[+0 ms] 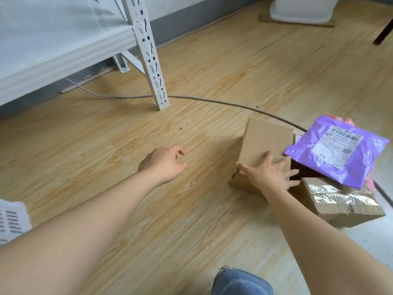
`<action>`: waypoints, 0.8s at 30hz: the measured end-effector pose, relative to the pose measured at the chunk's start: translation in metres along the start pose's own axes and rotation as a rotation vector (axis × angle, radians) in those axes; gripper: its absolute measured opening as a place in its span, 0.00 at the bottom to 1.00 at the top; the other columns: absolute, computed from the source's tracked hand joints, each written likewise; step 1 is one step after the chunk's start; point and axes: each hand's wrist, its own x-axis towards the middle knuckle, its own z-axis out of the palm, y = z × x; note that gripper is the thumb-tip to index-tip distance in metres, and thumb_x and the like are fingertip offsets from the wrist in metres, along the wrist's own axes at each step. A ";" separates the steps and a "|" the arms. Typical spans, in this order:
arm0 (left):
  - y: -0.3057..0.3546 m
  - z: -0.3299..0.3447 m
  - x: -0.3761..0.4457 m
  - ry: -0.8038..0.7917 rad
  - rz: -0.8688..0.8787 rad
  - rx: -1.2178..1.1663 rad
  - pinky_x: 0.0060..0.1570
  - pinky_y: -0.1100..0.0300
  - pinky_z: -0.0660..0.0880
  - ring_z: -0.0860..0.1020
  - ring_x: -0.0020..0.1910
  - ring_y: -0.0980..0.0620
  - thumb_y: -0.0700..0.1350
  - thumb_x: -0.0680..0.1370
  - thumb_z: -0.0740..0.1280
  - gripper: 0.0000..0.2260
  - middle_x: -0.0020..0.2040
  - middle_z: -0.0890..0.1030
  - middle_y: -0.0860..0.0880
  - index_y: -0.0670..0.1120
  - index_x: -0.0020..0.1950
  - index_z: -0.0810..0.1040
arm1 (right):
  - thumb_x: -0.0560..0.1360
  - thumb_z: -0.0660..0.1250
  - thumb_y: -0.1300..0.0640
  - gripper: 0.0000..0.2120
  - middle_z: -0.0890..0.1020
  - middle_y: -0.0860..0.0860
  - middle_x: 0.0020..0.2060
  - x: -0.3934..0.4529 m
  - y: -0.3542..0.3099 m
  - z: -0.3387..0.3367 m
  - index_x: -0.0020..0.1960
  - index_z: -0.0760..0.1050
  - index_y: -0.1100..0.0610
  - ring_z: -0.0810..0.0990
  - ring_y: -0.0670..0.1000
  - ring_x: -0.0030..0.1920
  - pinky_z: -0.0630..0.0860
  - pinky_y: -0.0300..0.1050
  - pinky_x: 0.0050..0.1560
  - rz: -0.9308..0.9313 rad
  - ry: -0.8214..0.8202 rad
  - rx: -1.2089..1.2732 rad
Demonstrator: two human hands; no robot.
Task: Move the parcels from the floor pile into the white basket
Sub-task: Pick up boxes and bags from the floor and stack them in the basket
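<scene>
— What are your hands doing right now?

— My right hand (271, 173) is spreading wide, fingers straight and fanned, and pressing flat on the top face of the plain cardboard box (263, 145), which is sitting tilted on the wood-look floor (191, 60). My thumb is reaching over the box's left edge. My left hand (164, 163) is hanging above bare floor well to the left, fingers loosely curled, holding nothing.

— And the other parcels?

— A purple mailer bag (338, 155) is lying just right of that box, resting partly on a taped cardboard box (340, 201). Something pink (370, 182) is peeking out from beneath the mailer.

— Can you read the label?

— A white shipping label (338, 145) is showing on the mailer, with a barcode and small print, but it is too blurred to read.

— Where is the basket?

— A corner of the white slotted basket (12, 218) is showing at the left edge, beside my left forearm, well apart from the parcels.
</scene>
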 end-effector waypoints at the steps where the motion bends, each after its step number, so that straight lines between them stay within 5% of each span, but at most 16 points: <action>1: -0.003 0.004 0.002 -0.016 -0.008 0.005 0.48 0.57 0.72 0.73 0.51 0.51 0.52 0.73 0.63 0.16 0.55 0.75 0.55 0.57 0.61 0.72 | 0.60 0.62 0.25 0.51 0.43 0.60 0.75 0.005 0.000 0.003 0.74 0.49 0.47 0.44 0.70 0.72 0.46 0.70 0.67 0.000 0.006 0.011; 6: -0.019 0.013 0.002 -0.069 -0.056 -0.013 0.49 0.56 0.72 0.73 0.52 0.51 0.54 0.73 0.64 0.18 0.55 0.74 0.54 0.57 0.63 0.70 | 0.60 0.65 0.28 0.53 0.38 0.57 0.74 0.008 -0.015 0.010 0.74 0.44 0.47 0.43 0.71 0.71 0.52 0.70 0.66 -0.012 -0.008 -0.010; 11: -0.032 0.006 -0.008 -0.068 -0.080 -0.071 0.48 0.56 0.72 0.73 0.51 0.52 0.53 0.73 0.64 0.19 0.55 0.73 0.55 0.58 0.64 0.69 | 0.59 0.65 0.30 0.46 0.45 0.54 0.73 -0.020 -0.017 0.021 0.70 0.48 0.43 0.48 0.72 0.70 0.55 0.72 0.62 -0.081 -0.035 -0.001; 14: -0.044 -0.006 -0.020 -0.047 -0.074 -0.122 0.44 0.58 0.71 0.74 0.49 0.52 0.52 0.74 0.63 0.19 0.59 0.74 0.52 0.57 0.65 0.68 | 0.56 0.65 0.31 0.47 0.50 0.52 0.72 -0.048 -0.029 0.022 0.69 0.49 0.38 0.55 0.68 0.69 0.59 0.68 0.63 -0.149 -0.084 0.205; 16: -0.051 -0.016 -0.033 -0.044 -0.077 -0.190 0.41 0.59 0.69 0.74 0.46 0.52 0.51 0.75 0.62 0.19 0.60 0.74 0.52 0.56 0.66 0.67 | 0.53 0.66 0.35 0.48 0.54 0.50 0.71 -0.070 -0.044 0.016 0.71 0.52 0.37 0.62 0.62 0.66 0.65 0.63 0.62 -0.172 -0.208 0.525; 19: -0.061 -0.035 -0.055 0.009 -0.109 -0.310 0.45 0.59 0.69 0.75 0.50 0.48 0.52 0.78 0.59 0.20 0.61 0.74 0.49 0.55 0.69 0.63 | 0.55 0.67 0.41 0.44 0.65 0.48 0.68 -0.114 -0.061 0.010 0.69 0.57 0.34 0.72 0.53 0.59 0.74 0.52 0.48 -0.190 -0.566 1.039; 24: -0.083 -0.075 -0.109 0.054 -0.117 -0.906 0.56 0.52 0.70 0.72 0.59 0.46 0.59 0.78 0.56 0.28 0.63 0.71 0.51 0.60 0.74 0.46 | 0.57 0.66 0.41 0.44 0.73 0.41 0.61 -0.179 -0.071 0.007 0.70 0.53 0.31 0.76 0.53 0.56 0.76 0.53 0.44 -0.419 -0.915 1.285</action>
